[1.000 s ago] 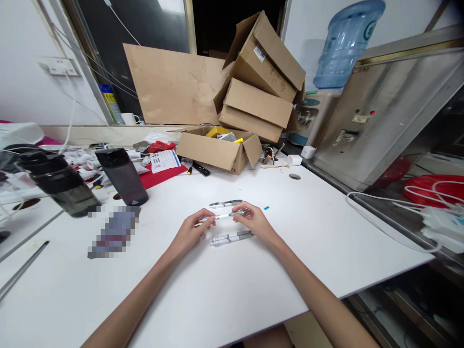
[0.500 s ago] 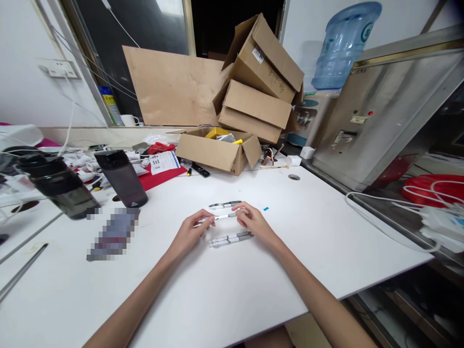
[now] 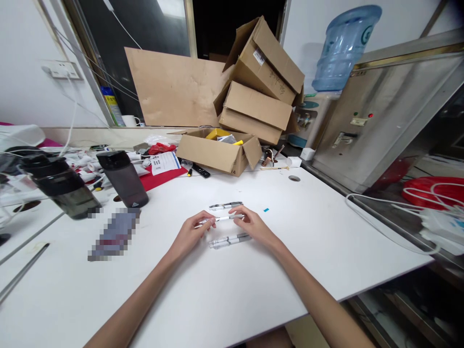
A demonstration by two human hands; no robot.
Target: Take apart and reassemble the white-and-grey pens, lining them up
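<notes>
My left hand (image 3: 194, 226) pinches one end of a white pen (image 3: 224, 218) between thumb and fingers, just over the white table (image 3: 261, 285). At the pen's grey end, the thumb and fingers of my right hand (image 3: 251, 225) close around it from the right. Behind this pen lies another pen (image 3: 225, 206) with dark and white parts. On the near side, a pair of clear-and-grey pens (image 3: 229, 240) rests side by side, their right ends partly covered by my right hand.
A small blue scrap (image 3: 266, 210) lies right of the pens. On the left stand a dark bottle (image 3: 123, 179) and a larger bottle (image 3: 60, 186), near a pixelated object (image 3: 114, 234). An open carton (image 3: 208, 152) sits at the back. Cables (image 3: 380, 227) run along the right edge.
My right hand has shifted slightly left along the pen, its fingers now nearer the pen's middle. My left hand keeps its pinch, and the other pens lie where they were.
</notes>
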